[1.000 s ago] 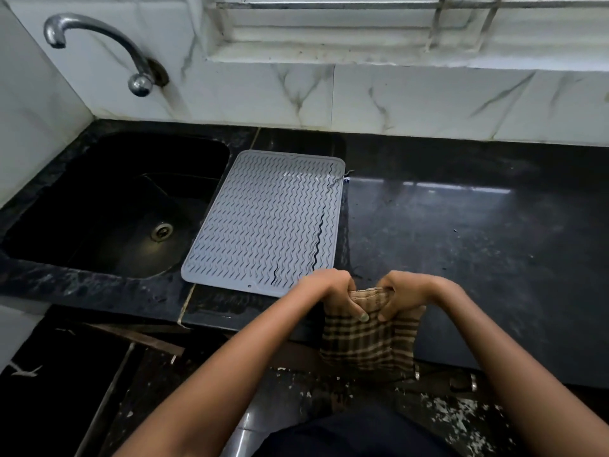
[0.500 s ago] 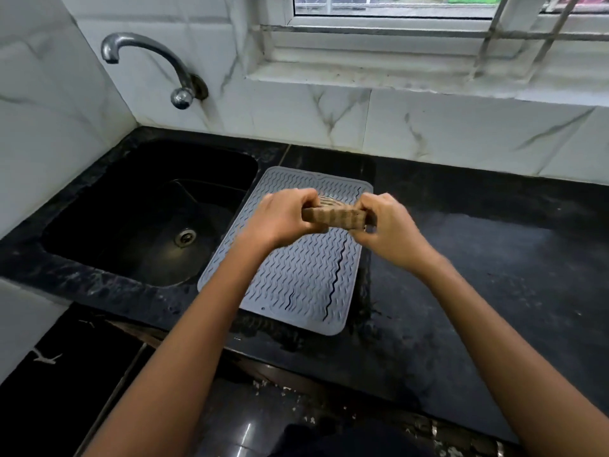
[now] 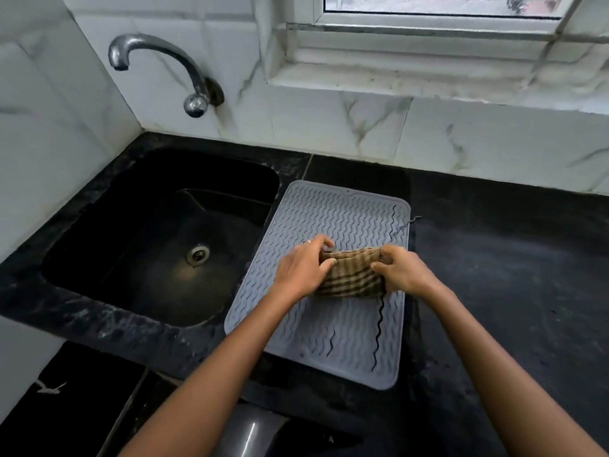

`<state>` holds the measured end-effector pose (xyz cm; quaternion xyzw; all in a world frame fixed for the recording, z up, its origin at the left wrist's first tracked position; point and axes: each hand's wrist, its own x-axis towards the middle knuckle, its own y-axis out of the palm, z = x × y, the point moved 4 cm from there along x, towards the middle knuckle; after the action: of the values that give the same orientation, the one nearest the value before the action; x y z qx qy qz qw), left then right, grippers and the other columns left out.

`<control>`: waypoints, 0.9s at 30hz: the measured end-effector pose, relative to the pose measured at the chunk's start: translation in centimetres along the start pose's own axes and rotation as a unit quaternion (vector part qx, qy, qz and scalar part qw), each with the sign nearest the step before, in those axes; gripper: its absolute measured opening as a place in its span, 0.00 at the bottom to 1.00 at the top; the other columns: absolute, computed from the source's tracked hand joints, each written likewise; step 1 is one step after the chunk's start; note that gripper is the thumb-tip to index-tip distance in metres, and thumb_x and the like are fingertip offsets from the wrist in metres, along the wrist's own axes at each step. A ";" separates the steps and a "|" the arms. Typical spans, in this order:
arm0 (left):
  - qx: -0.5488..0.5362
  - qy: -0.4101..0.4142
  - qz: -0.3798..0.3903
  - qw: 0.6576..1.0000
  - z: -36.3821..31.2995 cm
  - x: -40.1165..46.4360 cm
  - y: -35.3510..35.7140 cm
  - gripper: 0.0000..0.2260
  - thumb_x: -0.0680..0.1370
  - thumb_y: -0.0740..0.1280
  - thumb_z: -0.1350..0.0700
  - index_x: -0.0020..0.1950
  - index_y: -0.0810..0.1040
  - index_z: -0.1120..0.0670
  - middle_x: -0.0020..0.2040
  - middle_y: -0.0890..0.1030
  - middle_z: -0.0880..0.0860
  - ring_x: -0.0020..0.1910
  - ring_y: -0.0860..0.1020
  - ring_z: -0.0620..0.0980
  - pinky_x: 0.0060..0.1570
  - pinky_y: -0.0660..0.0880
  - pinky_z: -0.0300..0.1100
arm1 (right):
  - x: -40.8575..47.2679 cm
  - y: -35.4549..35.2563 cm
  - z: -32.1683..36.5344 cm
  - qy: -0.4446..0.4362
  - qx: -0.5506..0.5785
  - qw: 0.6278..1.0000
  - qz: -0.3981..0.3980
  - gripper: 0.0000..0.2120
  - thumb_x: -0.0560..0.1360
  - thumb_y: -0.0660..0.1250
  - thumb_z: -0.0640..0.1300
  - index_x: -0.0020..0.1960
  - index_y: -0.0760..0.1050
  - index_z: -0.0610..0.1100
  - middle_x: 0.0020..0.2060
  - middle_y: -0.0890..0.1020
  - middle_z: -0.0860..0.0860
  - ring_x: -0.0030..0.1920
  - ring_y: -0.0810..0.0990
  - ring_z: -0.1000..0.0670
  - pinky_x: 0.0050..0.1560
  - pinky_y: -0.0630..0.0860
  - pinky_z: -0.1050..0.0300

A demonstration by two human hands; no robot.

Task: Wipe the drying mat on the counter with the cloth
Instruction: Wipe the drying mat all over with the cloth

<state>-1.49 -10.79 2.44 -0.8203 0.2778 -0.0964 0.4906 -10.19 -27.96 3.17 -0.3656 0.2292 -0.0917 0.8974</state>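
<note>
Black counter (image 3: 494, 275) bears drying mat (image 3: 329, 331); both hands grip cloth (image 3: 352, 275).

One grey drying mat (image 3: 333, 291) lies on the one black desk (image 3: 510, 258), just right of the one sink (image 3: 158, 232). One checked cloth (image 3: 351, 275) sits over the mat. Two hands: left hand (image 3: 303, 268), right hand (image 3: 403, 270). One tap (image 3: 164, 61) stands above the sink, one window (image 3: 441, 14) above the mat.
</note>
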 end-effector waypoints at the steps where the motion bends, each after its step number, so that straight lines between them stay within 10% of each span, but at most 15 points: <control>1: 0.013 0.020 -0.023 0.999 -0.2 0.7 0.0 0.12 0.78 0.64 0.48 0.61 0.72 0.45 0.60 0.78 0.48 0.59 0.75 0.51 0.54 0.71 0.47 | 0.5 0.0 -0.2 0.025 -0.035 0.999 -0.030 0.04 0.76 0.64 0.48 0.44 0.71 0.49 0.47 0.79 0.50 0.51 0.78 0.45 0.53 0.76 0.44; 7: 0.041 0.190 0.022 0.981 0.4 0.2 3.7 0.13 0.79 0.61 0.47 0.63 0.74 0.47 0.64 0.73 0.46 0.64 0.70 0.47 0.60 0.67 0.45 | -0.5 1.9 0.6 -0.024 -0.147 0.963 -0.223 0.20 0.73 0.67 0.43 0.63 0.68 0.47 0.59 0.73 0.47 0.61 0.69 0.44 0.58 0.66 0.42; 14: -0.001 0.215 0.020 0.977 1.5 1.2 3.5 0.13 0.82 0.56 0.50 0.63 0.72 0.51 0.60 0.77 0.50 0.59 0.73 0.49 0.57 0.69 0.45 | -1.3 6.9 0.6 -0.107 -0.149 0.981 -0.060 0.41 0.66 0.74 0.49 0.73 0.57 0.54 0.73 0.61 0.53 0.74 0.57 0.50 0.70 0.55 0.45; 27: -0.039 0.167 -0.027 0.985 0.7 4.0 2.4 0.11 0.83 0.54 0.49 0.55 0.75 0.50 0.42 0.81 0.49 0.39 0.76 0.47 0.39 0.71 0.42 | -0.1 5.5 1.3 -0.208 -0.241 0.923 -0.216 0.10 0.68 0.70 0.40 0.48 0.78 0.41 0.45 0.82 0.47 0.49 0.78 0.42 0.44 0.72 0.47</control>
<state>1.25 -13.31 -0.41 -0.8182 0.3374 -0.2341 0.4023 -9.64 -23.18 0.15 -0.6227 -0.0316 -0.1474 0.7678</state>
